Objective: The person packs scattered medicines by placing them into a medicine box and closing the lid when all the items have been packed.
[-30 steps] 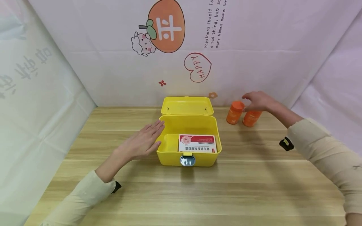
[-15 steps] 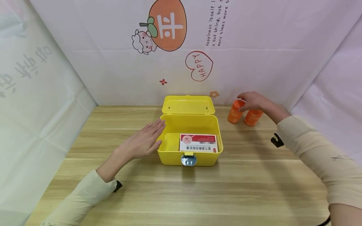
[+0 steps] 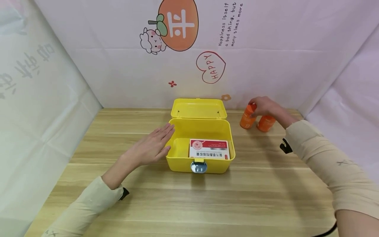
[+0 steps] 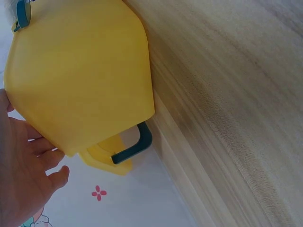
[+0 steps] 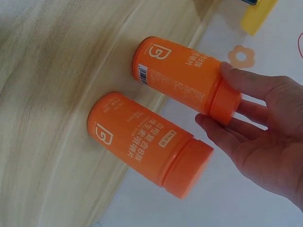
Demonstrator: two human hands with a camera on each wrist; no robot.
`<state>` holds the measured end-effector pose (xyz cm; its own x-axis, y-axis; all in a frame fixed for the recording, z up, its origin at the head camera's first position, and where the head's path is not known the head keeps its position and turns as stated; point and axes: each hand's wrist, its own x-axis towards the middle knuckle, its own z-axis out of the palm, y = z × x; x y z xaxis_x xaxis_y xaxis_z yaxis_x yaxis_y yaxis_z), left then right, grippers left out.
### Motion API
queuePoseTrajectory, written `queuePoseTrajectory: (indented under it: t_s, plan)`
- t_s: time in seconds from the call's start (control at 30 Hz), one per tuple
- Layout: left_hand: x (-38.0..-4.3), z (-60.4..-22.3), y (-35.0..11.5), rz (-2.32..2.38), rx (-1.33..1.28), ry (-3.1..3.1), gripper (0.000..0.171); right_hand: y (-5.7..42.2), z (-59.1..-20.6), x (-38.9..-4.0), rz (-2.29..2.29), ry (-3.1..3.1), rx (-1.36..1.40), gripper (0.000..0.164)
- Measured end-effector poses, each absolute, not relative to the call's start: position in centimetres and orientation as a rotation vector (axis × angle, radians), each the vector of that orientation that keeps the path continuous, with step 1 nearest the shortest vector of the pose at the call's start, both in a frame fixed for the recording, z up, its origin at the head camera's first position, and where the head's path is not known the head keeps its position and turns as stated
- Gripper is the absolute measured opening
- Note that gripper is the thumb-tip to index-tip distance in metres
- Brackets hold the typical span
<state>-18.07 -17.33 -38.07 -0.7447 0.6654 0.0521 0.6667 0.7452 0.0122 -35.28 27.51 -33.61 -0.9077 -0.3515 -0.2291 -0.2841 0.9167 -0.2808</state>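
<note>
At the middle of the table stands a yellow storage box (image 3: 199, 167) with its lid (image 3: 198, 108) raised at the back. A white and red medicine box (image 3: 209, 149) lies inside it on the right. My left hand (image 3: 154, 146) has its fingers extended, fingertips right at the box's left rim; the left wrist view shows them along the yellow side wall (image 4: 80, 71). My right hand (image 5: 265, 104) pinches the cap (image 5: 225, 101) of an upright orange pill bottle (image 5: 173, 73), thumb and fingers on opposite sides. A second orange pill bottle (image 5: 139, 137) stands beside it.
A white printed cloth (image 3: 118, 72) hangs right behind the table (image 3: 183, 204), close to the bottles and lid. White cloth also covers both sides. A dark green handle (image 4: 135, 146) sticks out near the box's lid. A black cable (image 3: 325, 233) runs by the right arm.
My right hand has moved left and slightly down onto the left-hand bottle, and its fingers have closed about the cap. My left hand stays at the box rim.
</note>
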Motion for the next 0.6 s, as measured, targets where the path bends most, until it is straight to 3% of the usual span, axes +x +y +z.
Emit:
queuePoseTrajectory:
  t_s: [0.6]
  plan:
    - [-18.0,-37.9,-17.2,-0.070,-1.104,-2.898,0.063,26.8,-33.1,-33.9,-0.343,2.872,-0.537,0.056]
